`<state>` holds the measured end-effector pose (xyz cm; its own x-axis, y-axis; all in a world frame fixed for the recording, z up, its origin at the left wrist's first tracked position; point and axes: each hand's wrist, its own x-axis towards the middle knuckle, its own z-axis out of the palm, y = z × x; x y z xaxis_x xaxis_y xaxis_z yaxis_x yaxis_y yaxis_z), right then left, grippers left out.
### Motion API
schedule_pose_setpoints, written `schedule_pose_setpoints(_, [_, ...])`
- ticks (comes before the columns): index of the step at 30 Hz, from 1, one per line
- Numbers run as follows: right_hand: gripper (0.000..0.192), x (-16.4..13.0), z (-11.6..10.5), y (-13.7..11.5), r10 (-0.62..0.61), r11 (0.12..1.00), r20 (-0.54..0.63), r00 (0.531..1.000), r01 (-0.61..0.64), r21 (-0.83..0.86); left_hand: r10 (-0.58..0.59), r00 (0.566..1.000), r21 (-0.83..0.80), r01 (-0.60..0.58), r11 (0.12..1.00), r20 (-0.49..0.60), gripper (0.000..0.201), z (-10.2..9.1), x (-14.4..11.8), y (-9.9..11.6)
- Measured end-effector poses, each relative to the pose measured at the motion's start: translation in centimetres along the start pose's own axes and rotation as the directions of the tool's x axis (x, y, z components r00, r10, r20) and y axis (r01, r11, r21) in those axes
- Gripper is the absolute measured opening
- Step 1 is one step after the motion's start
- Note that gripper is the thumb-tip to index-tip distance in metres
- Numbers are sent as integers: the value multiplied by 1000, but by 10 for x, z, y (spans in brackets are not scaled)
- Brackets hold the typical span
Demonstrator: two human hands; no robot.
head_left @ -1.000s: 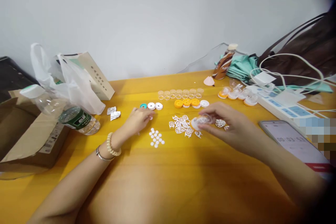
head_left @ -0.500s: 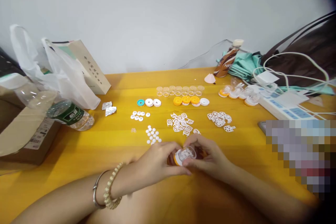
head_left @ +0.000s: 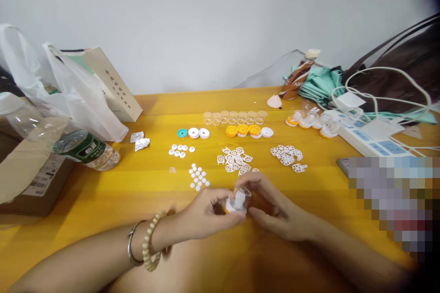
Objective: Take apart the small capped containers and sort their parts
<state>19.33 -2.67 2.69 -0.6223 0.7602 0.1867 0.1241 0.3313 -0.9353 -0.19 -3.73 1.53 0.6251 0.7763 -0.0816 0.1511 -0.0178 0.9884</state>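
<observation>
My left hand (head_left: 215, 213) grips a small clear plastic cup with a white and orange base (head_left: 237, 201), thumb in front and fingers behind. White material shows inside the clear part. My right hand (head_left: 275, 206) curves beside it, its thumb apart from the cup and its fingers spread; whether a fingertip touches the far rim I cannot tell. Just beyond lie white openwork plastic pieces (head_left: 235, 159), partly behind my right hand, and small white discs (head_left: 198, 177) to the left.
Further back stand a row of clear cups (head_left: 233, 118), orange lids (head_left: 243, 130) and white rings (head_left: 194, 133). Filled units (head_left: 309, 121) stand by a power strip (head_left: 381, 144). A fallen water bottle (head_left: 85, 149) and a carton (head_left: 37, 187) are at left, a brown bottle (head_left: 298, 75) at back right.
The right thumb has come off the cup, and that hand has loosened. The cup, in my left hand, has shifted slightly left and turned a little.
</observation>
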Motion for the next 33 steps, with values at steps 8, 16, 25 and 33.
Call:
schedule_pose_setpoints(8, [25, 2, 5, -1, 175, 978, -19, 984, -176, -108, 21, 999, 162, -13, 987, -43, 16, 2, 1, -5])
schedule_pose_setpoints(16, [28, 0, 3, -4, 148, 977, -59, 987, -155, -144, 54, 998, 195, -47, 980, -32, 15, 1, 3, -1])
schedule_pose_setpoints(25, [39, 1, 4, -6, 105, 983, -45, 994, -110, -149, 68, 998, 221, -62, 973, -18, 10, 0, 2, 0])
schedule_pose_setpoints(33, [36, 2, 5, -9, 172, 971, 53, 984, -161, -177, 71, 997, 268, -74, 961, 21, 8, -1, 2, -4])
